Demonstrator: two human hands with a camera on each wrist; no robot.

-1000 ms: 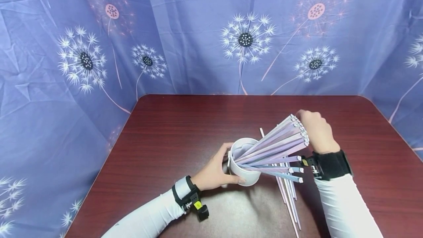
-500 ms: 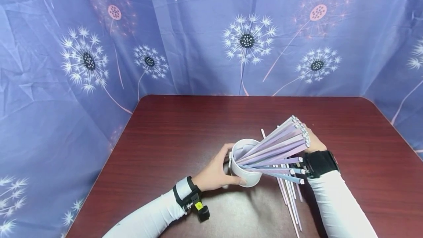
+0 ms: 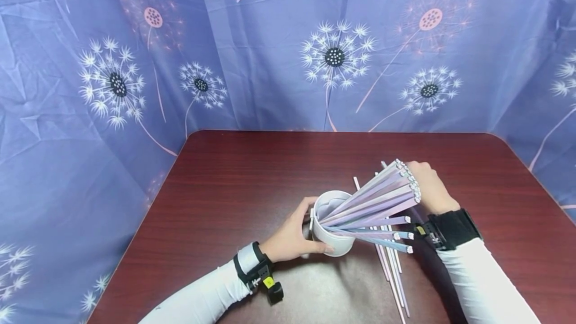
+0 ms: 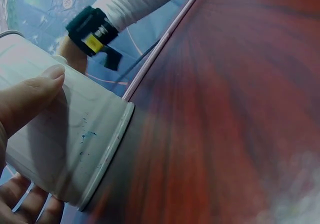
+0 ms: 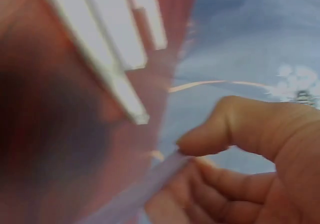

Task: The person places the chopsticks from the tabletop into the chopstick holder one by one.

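Observation:
My left hand (image 3: pixel 292 234) grips a white cup (image 3: pixel 334 247) around its side, thumb at the front; the left wrist view shows the cup wall (image 4: pixel 65 129) tilted over the table, with small blue specks. A fan of pastel sticks (image 3: pixel 373 196) in lilac, pink, white and blue leans out of the cup toward the right. Just beyond their tips is my right hand (image 3: pixel 429 186), its fingers mostly hidden in the head view. In the right wrist view, the right thumb and fingers (image 5: pixel 235 169) pinch one lilac stick (image 5: pixel 145 186), which is blurred.
Several loose sticks (image 3: pixel 392 274) lie on the dark red wooden table (image 3: pixel 238 174) under and beyond the fan. A blue dandelion-print cloth (image 3: pixel 279 64) hangs along the table's back and left edges.
The right hand went in behind the fan toward the loose sticks, then drew back to the right with a lilac stick. The left hand and cup stay in place.

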